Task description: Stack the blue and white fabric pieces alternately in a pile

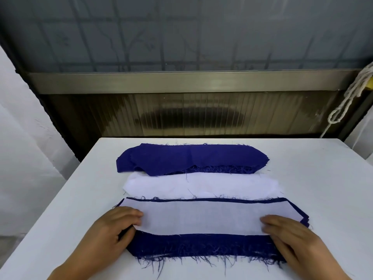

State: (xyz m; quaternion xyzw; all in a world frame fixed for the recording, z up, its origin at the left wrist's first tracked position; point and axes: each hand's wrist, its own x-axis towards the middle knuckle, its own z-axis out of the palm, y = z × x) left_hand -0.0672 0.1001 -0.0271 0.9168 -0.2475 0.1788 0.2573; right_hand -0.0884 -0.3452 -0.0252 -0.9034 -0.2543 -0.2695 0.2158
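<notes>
Stacking of fabric on a white worktop (pixel 323 178), seen from the head camera. Nearest the person lies the growing pile (pixel 201 247): a long white fabric strip (pixel 201 217) rests on top of a frayed dark-blue fabric piece whose loose threads hang out along the near edge, with a thin blue margin also showing along the far edge. The left hand (pixel 119 225) rests on the strip's left end, fingers curled over the edge and touching the cloth; whether it pinches the strip or merely presses it cannot be told. The right hand (pixel 286 229) lies on the right end with fingers extended flat, pressing down. The hands are well apart, one at each end of the strip. Beyond the pile lies a supply of white fabric pieces (pixel 201 185), and beyond that a heap of dark-blue fabric pieces (pixel 191 158), its near edge overlapping the white supply.

The step in hand appears to be squaring the white strip on the pile. It would be done well by smoothing outward from the centre toward both ends, keeping the cloth taut and wrinkle-free, and matching the angled ends to the blue layer below. By the alternation, a blue piece should follow.
</notes>
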